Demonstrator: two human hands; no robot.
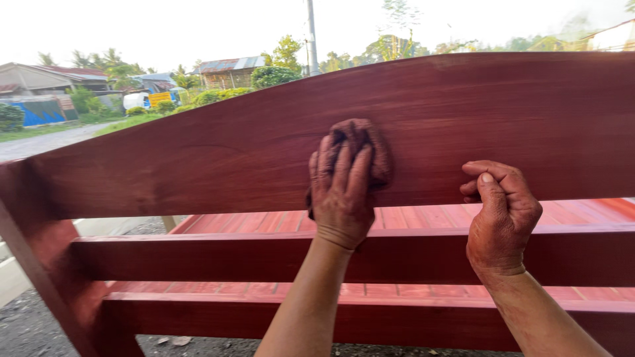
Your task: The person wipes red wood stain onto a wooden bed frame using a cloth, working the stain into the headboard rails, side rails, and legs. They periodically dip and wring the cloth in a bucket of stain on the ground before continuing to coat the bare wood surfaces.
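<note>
In the middle of the frame the left hand [340, 192] presses a crumpled, stain-soaked brown rag [364, 149] flat against the wide curved top board [198, 158] of a red-stained wooden bench back; the fingers are spread over the cloth, grasping it against the wood. To the right of it, the right hand [503, 215] is loosely clenched, thumb over curled fingers, gripping the lower edge of the same board. Both hands are coloured reddish with stain. Below the board run two horizontal rails [198, 254], and the slatted seat [264, 221] shows through the gaps between them. In the upper left of the frame, beyond the bench, lie a road [40, 142], low houses [228, 71] and green bushes, and a pole [311, 33] rises at the top centre
</note>
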